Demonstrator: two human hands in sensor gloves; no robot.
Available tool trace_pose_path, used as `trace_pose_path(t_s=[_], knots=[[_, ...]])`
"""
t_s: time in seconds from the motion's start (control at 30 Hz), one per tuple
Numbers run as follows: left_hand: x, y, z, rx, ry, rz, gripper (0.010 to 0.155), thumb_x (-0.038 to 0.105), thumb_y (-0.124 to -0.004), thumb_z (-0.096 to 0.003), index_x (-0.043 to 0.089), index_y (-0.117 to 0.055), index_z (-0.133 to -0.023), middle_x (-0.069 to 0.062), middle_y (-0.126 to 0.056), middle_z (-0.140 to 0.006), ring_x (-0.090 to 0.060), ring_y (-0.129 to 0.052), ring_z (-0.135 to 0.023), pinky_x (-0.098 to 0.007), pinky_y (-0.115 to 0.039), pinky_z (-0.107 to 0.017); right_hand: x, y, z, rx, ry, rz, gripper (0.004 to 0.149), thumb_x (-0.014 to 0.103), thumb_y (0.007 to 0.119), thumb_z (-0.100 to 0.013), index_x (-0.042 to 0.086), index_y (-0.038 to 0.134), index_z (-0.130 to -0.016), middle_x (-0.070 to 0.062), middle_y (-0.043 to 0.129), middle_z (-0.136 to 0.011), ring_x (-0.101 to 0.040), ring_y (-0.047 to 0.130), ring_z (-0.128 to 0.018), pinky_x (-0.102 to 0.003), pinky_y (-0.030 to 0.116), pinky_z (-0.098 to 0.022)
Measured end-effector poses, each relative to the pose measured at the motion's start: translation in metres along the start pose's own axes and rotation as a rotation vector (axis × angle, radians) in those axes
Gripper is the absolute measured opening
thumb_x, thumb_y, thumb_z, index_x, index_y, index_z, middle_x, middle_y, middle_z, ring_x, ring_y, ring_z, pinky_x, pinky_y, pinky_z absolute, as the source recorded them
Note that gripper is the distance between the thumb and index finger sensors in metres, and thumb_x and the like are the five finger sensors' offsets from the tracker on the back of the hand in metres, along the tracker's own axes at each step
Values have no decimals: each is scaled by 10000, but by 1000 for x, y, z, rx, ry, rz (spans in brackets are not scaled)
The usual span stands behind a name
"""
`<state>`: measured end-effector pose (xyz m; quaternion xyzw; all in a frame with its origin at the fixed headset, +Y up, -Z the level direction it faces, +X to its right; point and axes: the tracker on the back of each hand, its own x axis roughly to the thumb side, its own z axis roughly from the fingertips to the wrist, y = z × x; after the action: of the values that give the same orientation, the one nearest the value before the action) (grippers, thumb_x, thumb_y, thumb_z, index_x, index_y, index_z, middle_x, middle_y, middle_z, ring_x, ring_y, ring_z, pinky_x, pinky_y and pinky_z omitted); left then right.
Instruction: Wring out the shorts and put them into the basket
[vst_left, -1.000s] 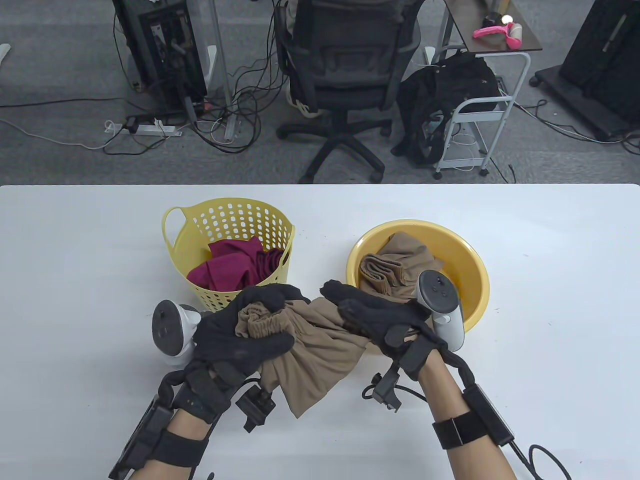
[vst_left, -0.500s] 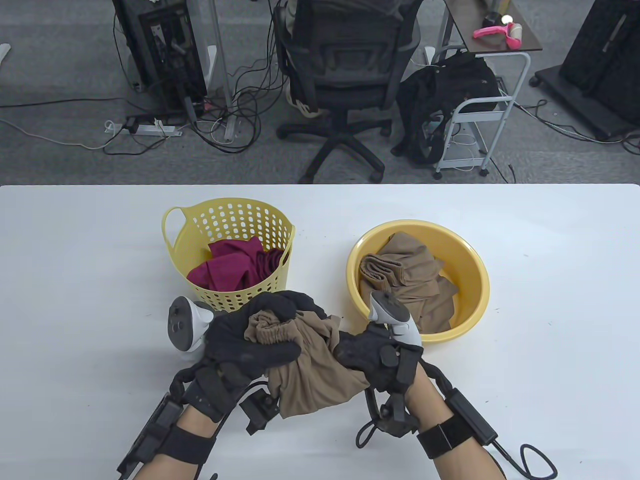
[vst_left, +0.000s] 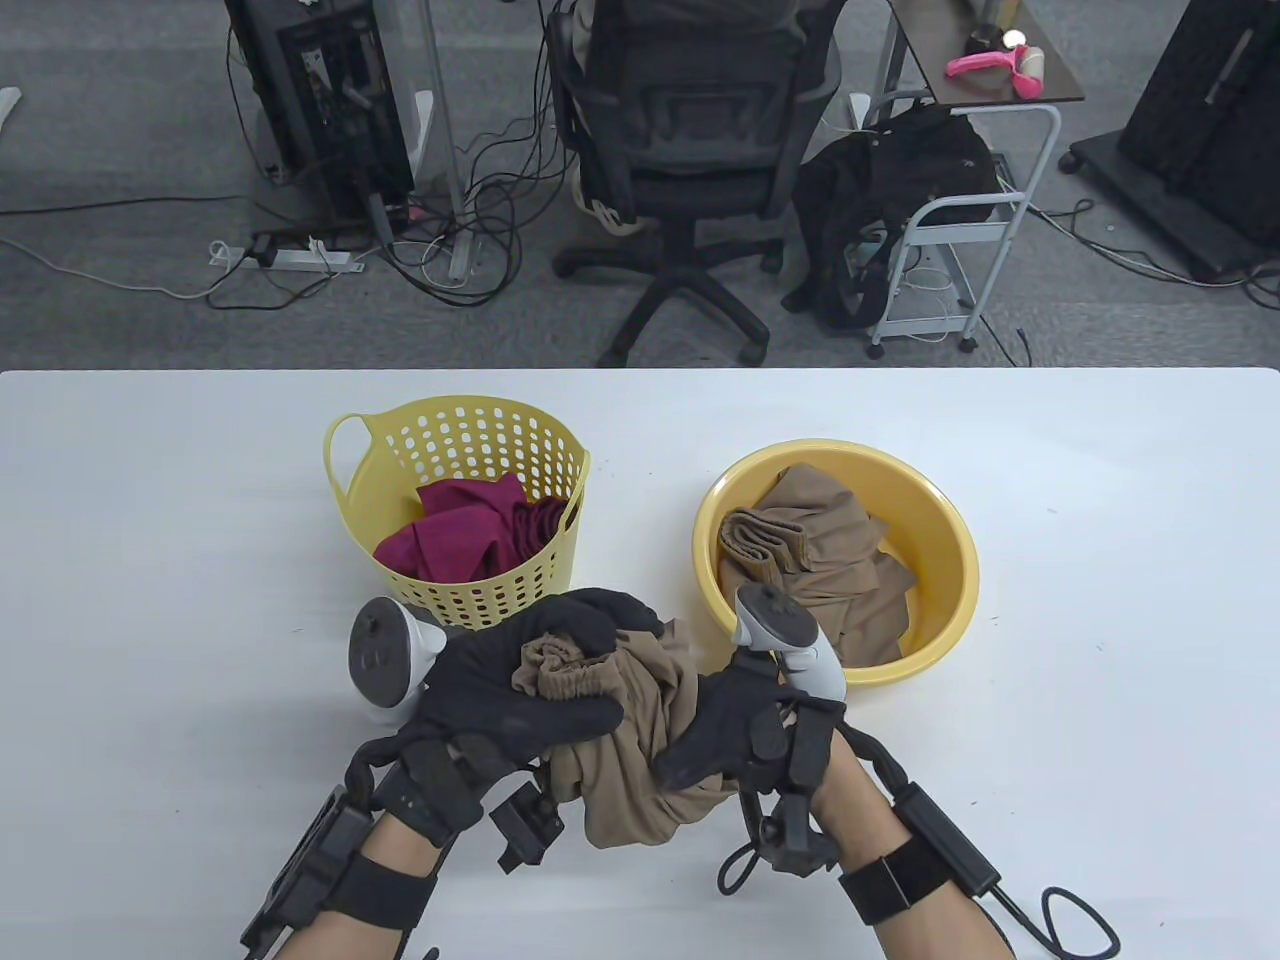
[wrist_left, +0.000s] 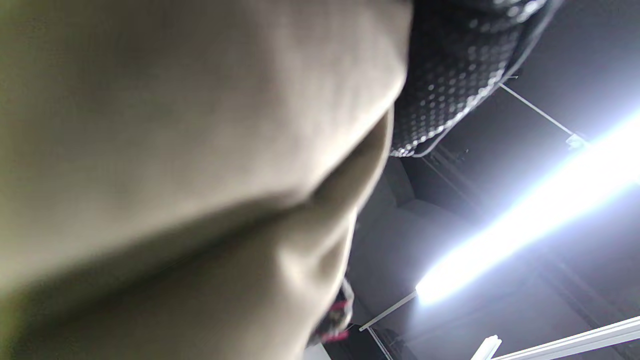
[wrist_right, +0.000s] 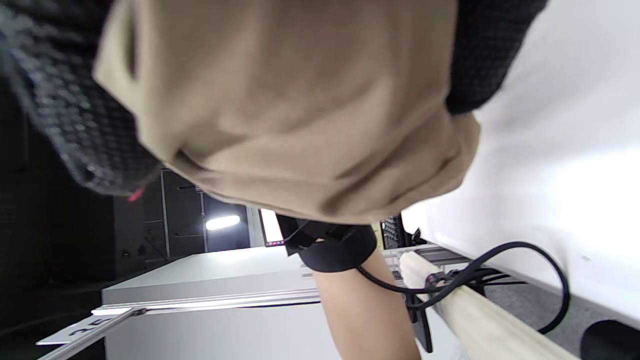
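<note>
A pair of tan shorts (vst_left: 625, 750) is bunched up between both hands just above the table's front middle. My left hand (vst_left: 535, 690) grips the gathered waistband end, fingers curled over it. My right hand (vst_left: 725, 725) is wrapped round the other end, thumb pointing down-left. Tan cloth (wrist_left: 175, 165) fills the left wrist view, and the shorts (wrist_right: 310, 110) sit between black gloved fingers (wrist_right: 65, 125) in the right wrist view. The yellow perforated basket (vst_left: 350, 470) stands behind the left hand with maroon cloth (vst_left: 465, 540) inside.
A yellow basin (vst_left: 945, 540) to the right of the basket holds more tan garments (vst_left: 810, 560). Bare white table (vst_left: 1100, 620) spreads to both sides. An office chair (vst_left: 690, 170) and a cart (vst_left: 960, 220) stand beyond the far edge.
My right hand left the stretched cloth near the basin, came in toward the left hand and closed round the shorts. The shorts went from spread out to a tight bundle.
</note>
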<state>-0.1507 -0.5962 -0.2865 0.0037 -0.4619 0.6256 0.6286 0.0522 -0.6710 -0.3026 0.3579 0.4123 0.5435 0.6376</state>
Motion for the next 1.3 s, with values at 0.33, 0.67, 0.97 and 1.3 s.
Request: trace_pose_path(t_s=[0.33, 0.67, 0.97, 1.3], knots=[[-1, 4, 4, 53, 63, -97, 564, 389, -984, -496, 327, -655, -950, -135, -725, -1086, -449, -807, -973, -694, -622, -677, 21, 1, 9, -203, 12, 309, 973, 504, 1047, -332, 32, 531, -1007, -87, 783, -822, -229, 926, -539, -296, 836, -337], [-2, 2, 10, 116, 161, -286, 542, 446, -950, -515, 313, -651, -948, -150, -752, -1040, -422, -859, -894, -664, -685, -650, 38, 8, 16, -388, 91, 671, 905, 466, 1072, -308, 49, 596, -956, -48, 824, -740, -196, 931, -467, -297, 828, -283], [-4, -5, 11, 159, 258, -472, 523, 510, -903, -541, 283, -654, -942, -163, -805, -967, -387, -931, -788, -613, -776, -589, 48, 17, 18, -522, 186, 969, 849, 447, 1078, -303, 57, 645, -921, -36, 849, -693, -186, 936, -431, -308, 828, -262], [-10, -10, 12, 226, 375, -618, 514, 560, -827, -582, 226, -655, -932, -186, -876, -854, -346, -1021, -629, -549, -852, -479, 55, 29, 16, -689, 202, 1320, 760, 428, 1083, -302, 90, 709, -871, -12, 883, -634, -173, 944, -390, -314, 829, -241]])
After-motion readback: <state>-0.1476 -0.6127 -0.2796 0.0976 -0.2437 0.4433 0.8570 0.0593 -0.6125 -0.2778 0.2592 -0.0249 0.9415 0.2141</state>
